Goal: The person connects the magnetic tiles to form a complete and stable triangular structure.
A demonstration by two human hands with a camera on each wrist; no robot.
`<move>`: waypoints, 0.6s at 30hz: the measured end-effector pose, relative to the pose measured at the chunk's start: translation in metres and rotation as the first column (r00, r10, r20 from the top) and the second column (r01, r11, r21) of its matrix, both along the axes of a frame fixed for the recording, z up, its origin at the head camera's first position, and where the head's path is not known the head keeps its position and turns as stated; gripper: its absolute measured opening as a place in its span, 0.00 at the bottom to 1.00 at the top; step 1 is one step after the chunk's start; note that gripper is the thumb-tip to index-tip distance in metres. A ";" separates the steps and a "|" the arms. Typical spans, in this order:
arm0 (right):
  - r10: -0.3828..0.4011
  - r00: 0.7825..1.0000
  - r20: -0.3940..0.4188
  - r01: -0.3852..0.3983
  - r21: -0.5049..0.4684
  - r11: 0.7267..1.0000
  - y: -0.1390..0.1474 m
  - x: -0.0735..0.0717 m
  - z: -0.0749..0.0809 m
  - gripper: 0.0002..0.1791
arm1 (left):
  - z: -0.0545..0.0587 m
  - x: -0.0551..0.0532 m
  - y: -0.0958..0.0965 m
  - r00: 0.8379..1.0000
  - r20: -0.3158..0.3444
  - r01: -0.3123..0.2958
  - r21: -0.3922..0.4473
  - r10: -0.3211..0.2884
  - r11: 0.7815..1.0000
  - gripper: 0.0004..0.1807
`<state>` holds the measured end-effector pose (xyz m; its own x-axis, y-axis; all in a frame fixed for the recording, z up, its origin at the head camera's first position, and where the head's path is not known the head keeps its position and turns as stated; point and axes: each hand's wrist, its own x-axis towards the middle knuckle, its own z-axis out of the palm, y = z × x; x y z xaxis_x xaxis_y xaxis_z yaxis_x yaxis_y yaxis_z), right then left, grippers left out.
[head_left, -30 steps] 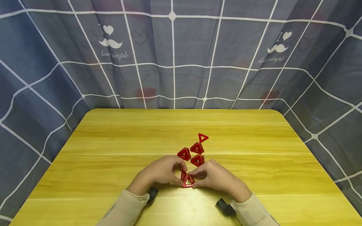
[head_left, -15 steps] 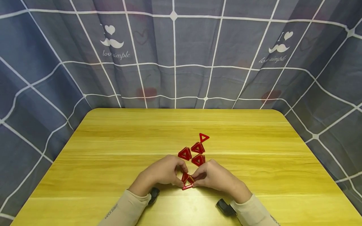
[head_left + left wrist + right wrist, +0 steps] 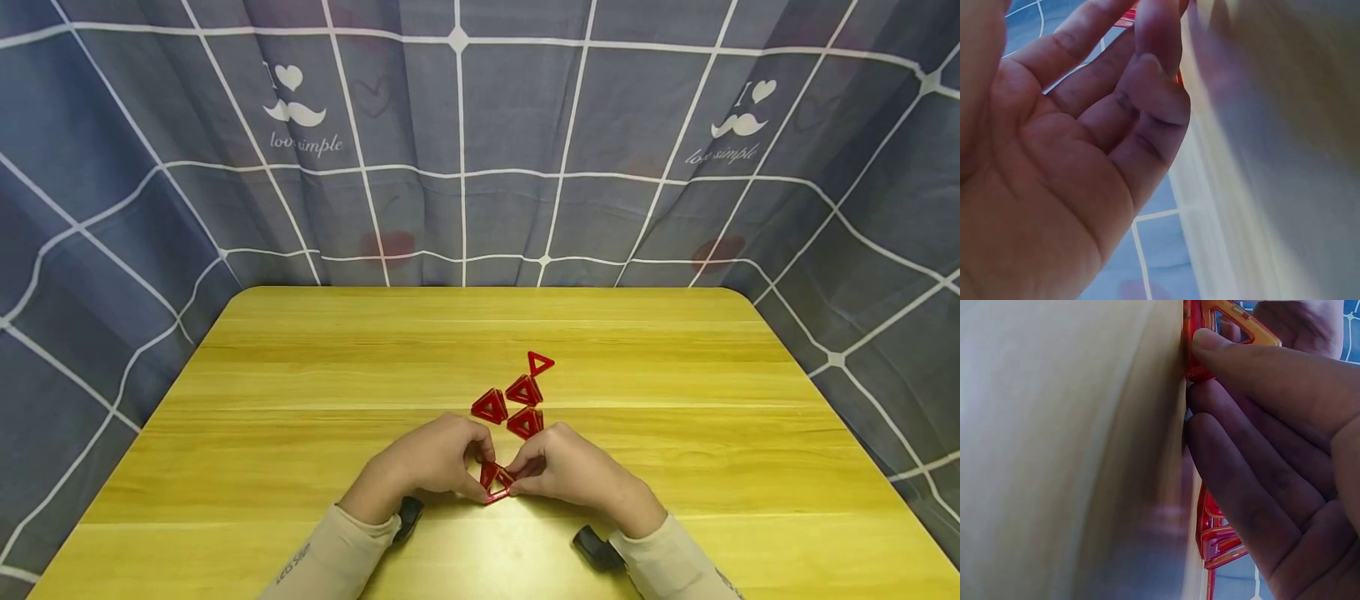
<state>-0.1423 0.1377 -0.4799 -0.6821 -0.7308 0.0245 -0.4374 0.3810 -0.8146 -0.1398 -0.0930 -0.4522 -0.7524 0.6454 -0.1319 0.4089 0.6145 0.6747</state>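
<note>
In the head view, a small group of red triangular magnetic tiles point(image 3: 491, 475), open in the middle, leans together into a pyramid near the table's front. My left hand point(image 3: 442, 454) pinches its left side between thumb and fingers. From the other side, my right hand point(image 3: 570, 468) grips it the same way. The right wrist view shows my thumb pressed against the red frame of these tiles point(image 3: 1247, 324), low at the tabletop. Only a sliver of red tile point(image 3: 1126, 21) shows past my fingers in the left wrist view; the rest is hidden.
Three small red pyramids, one at the left point(image 3: 489, 407), one farther back point(image 3: 523, 390) and one at the right point(image 3: 525, 423), stand just beyond my hands. A flat red triangle point(image 3: 539, 363) lies behind them. A grid-patterned curtain point(image 3: 495, 150) surrounds the wooden table point(image 3: 300, 375).
The tiles between my hands have turned slightly, their front edge now slanting up to the right, and they lean closer together. Both hands have barely moved; the other pyramids stay put.
</note>
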 end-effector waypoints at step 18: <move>-0.014 0.986 -0.165 0.018 0.025 1.000 0.000 -0.003 0.000 0.04 | -0.002 -0.004 -0.004 1.000 -0.012 0.018 0.006 -0.018 1.000 0.19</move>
